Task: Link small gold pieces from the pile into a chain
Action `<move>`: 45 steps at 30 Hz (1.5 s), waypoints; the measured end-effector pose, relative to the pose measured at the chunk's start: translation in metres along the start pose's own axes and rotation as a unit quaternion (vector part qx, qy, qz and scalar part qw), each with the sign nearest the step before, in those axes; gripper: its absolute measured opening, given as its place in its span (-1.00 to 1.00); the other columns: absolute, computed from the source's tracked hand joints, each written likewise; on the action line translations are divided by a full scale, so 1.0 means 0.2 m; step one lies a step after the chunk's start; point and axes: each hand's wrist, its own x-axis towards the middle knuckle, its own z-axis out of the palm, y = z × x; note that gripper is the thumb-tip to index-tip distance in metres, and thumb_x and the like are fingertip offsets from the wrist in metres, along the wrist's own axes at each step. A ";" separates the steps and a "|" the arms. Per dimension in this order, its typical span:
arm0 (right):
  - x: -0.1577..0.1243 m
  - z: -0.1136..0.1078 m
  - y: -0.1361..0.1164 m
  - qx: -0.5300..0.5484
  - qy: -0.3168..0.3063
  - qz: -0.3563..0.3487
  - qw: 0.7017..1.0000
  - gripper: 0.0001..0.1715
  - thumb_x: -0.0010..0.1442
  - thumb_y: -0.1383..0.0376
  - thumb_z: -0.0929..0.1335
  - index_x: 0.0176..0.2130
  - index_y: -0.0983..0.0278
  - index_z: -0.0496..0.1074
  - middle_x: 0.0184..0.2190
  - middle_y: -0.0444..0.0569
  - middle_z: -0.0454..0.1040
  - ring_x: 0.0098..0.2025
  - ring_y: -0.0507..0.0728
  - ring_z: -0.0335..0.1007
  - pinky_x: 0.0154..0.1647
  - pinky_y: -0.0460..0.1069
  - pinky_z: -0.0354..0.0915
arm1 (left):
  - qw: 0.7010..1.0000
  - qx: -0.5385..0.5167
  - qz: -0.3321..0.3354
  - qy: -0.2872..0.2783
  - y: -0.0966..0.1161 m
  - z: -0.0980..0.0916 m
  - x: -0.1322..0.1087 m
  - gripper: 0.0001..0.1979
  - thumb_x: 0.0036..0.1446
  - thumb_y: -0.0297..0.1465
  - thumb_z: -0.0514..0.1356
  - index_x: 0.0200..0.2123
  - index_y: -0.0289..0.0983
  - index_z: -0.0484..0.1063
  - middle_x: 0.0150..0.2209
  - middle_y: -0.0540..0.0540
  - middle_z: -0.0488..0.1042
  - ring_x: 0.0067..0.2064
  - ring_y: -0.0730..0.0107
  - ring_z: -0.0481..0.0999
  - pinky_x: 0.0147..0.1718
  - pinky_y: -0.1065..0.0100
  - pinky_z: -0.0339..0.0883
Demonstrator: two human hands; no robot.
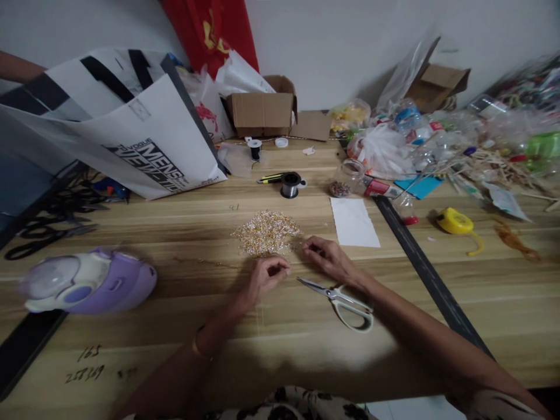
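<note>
A heap of small gold and silver beads (266, 232) lies on the wooden table (175, 233). My left hand (266, 277) rests just below the heap with fingers curled into a pinch; what it pinches is too small to make out. My right hand (329, 259) sits at the heap's right edge, fingers bent together and fingertips touching the table near the beads. White-handled scissors (345, 298) lie shut on the table under my right wrist.
A white paper sheet (353, 221), a long black ruler (431, 277), a thread spool (289, 184), a bead jar (345, 178), a yellow tape measure (455, 222), a purple device (87, 281), a white shopping bag (144, 140), a cardboard box (261, 111). Plastic clutter at the back right.
</note>
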 end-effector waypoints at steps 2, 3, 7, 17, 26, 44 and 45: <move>0.03 -0.02 0.04 -0.084 0.016 -0.030 0.996 -0.82 0.23 0.27 0.23 -0.24 0.32 0.36 -0.38 -0.04 0.40 -0.42 0.03 0.27 -0.39 -0.08 0.18 | 1.000 0.009 0.022 0.006 0.00 -0.01 0.01 -0.86 0.02 -0.38 0.19 -0.48 -0.36 0.45 -0.43 -0.10 0.46 -0.38 0.43 0.40 -0.38 0.43 0.25; 0.03 -0.03 0.06 -0.118 0.017 -0.043 0.992 -0.83 0.23 0.29 0.24 -0.23 0.32 0.37 -0.35 -0.02 0.41 -0.40 0.05 0.29 -0.36 -0.07 0.19 | 0.999 0.010 0.030 0.008 -0.01 -0.02 0.01 -0.86 0.02 -0.39 0.19 -0.49 -0.36 0.44 -0.43 -0.11 0.45 -0.37 0.42 0.41 -0.36 0.42 0.25; 0.04 -0.02 0.07 -0.182 0.039 -0.080 0.979 -0.79 0.26 0.32 0.21 -0.18 0.28 0.39 -0.22 0.05 0.43 -0.21 0.12 0.34 -0.22 -0.03 0.24 | 1.000 0.008 0.024 0.012 -0.02 -0.03 0.02 -0.88 0.02 -0.41 0.19 -0.48 -0.35 0.44 -0.43 -0.10 0.44 -0.37 0.42 0.41 -0.38 0.43 0.25; 0.03 0.01 0.07 -0.239 0.032 -0.161 0.957 -0.76 0.27 0.35 0.20 -0.16 0.32 0.41 -0.17 0.11 0.40 -0.17 0.15 0.26 -0.16 0.04 0.23 | 0.998 0.055 0.000 -0.015 0.02 -0.02 0.01 -0.87 0.03 -0.41 0.18 -0.47 -0.36 0.45 -0.48 -0.07 0.46 -0.42 0.46 0.40 -0.41 0.46 0.25; 0.00 -0.08 0.00 -0.188 -0.006 -0.125 0.974 -0.85 0.25 0.34 0.22 -0.31 0.31 0.35 -0.38 0.00 0.41 -0.34 0.07 0.31 -0.32 -0.06 0.22 | 0.999 0.036 -0.023 -0.032 0.05 0.00 0.01 -0.86 0.02 -0.39 0.17 -0.49 -0.35 0.45 -0.50 -0.05 0.47 -0.44 0.46 0.41 -0.41 0.47 0.25; 0.57 -0.11 0.04 -0.353 -0.010 -0.126 0.927 -0.60 0.18 0.46 0.22 0.02 0.30 0.30 0.03 0.06 0.32 -0.15 0.11 0.37 -0.24 -0.09 0.21 | 0.999 -0.003 -0.023 -0.030 0.01 0.01 0.00 -0.85 0.02 -0.36 0.17 -0.49 -0.33 0.43 -0.54 -0.02 0.43 -0.47 0.48 0.36 -0.45 0.48 0.23; 0.61 -0.10 0.03 -0.367 -0.017 -0.127 0.921 -0.56 0.18 0.48 0.21 0.05 0.29 0.27 0.06 0.06 0.30 -0.14 0.11 0.37 -0.25 -0.08 0.20 | 0.999 -0.002 -0.022 -0.028 0.02 0.00 0.00 -0.85 0.02 -0.36 0.17 -0.50 -0.33 0.43 -0.54 -0.02 0.43 -0.47 0.48 0.36 -0.45 0.48 0.23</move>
